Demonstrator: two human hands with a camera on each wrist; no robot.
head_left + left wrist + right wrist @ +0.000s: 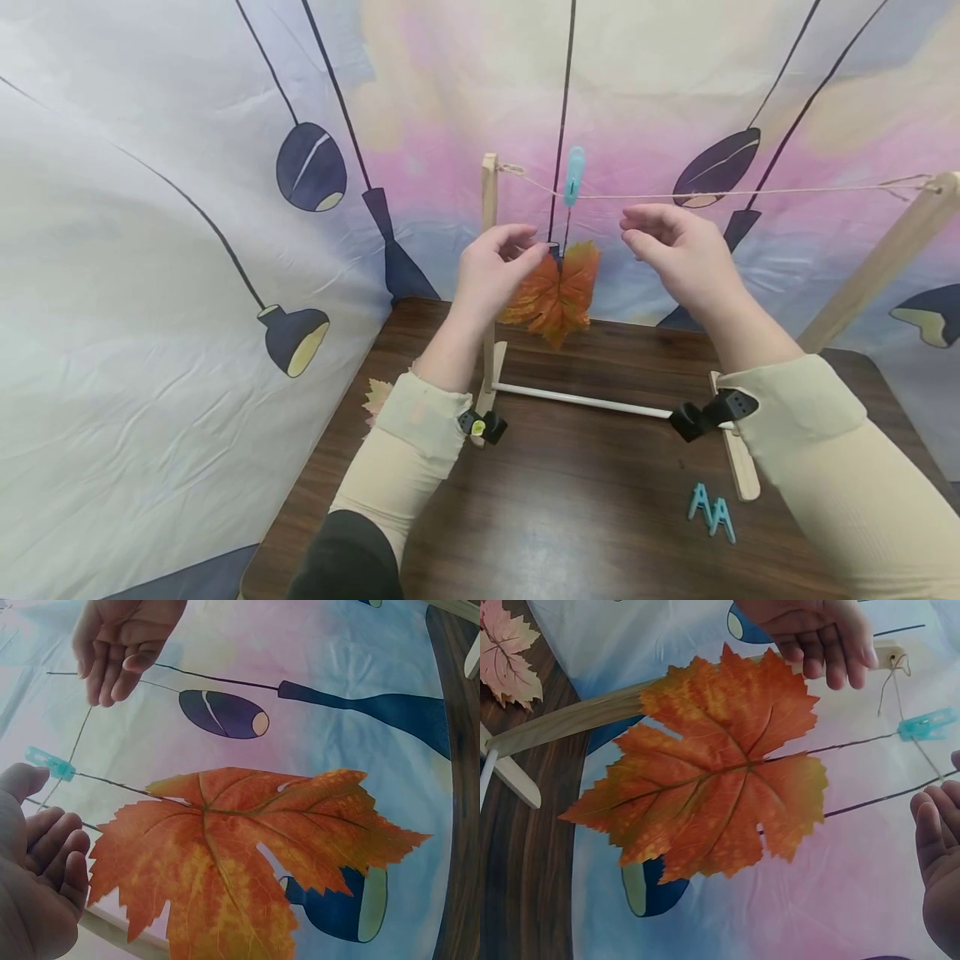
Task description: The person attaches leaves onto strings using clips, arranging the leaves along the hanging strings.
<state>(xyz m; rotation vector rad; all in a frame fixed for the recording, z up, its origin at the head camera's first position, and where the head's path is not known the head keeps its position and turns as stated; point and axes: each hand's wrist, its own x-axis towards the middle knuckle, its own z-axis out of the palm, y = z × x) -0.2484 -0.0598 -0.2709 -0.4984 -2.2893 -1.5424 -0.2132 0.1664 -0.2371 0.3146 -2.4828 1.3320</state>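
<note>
The left hand [495,267] and the right hand [686,250] are both raised with fingers relaxed and slightly bent, thumbs apart from them, neither holding anything. Between them, nearer the left, an orange lobed leaf [573,287] hangs by its stem from a turquoise clothespin [574,177] on the string [825,189]. In the left wrist view the left thumb appears just beside that clothespin — the head view shows the pin above and to the right of this hand, clear of it. The left hand covers part of the leaf in the head view, while both wrist views show its veins plainly. Only the right wrist view shows, beyond the left hand, the string's knot at the wooden post [574,712] and much of a pale pinkish leaf [506,652], mostly hidden by the left sleeve [420,425] in the head view. Only the head view shows two loose clothespins [722,517] on the table [585,517], well below the right hand.
</note>
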